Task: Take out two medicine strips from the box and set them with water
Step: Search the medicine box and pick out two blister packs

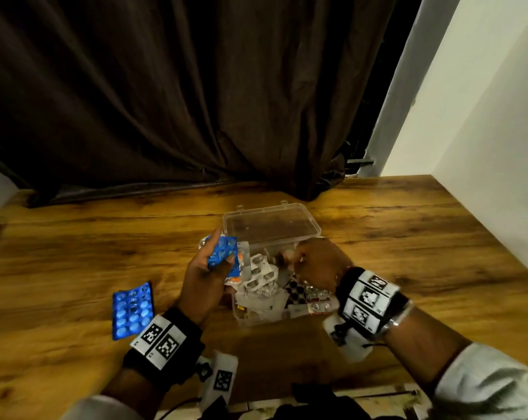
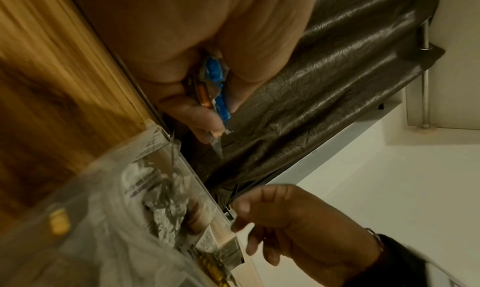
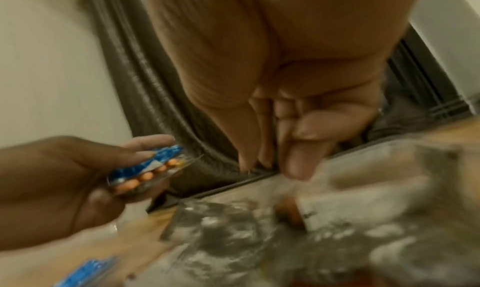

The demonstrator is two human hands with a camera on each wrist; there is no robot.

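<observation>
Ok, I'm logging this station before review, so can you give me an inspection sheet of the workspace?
Surface: wooden table, bare grain showing.
Job's things: clear plastic box open, full of strips; blue strip lying on the table left of the box; water not identifiable.
Clutter: nothing seen.
Hands: left hand grips a blue strip and an orange-pill strip together; right hand reaches into the box, grasp unclear.
Cables: thin dark cord at the near edge.
Surroundings: dark brown curtain, white wall.
</observation>
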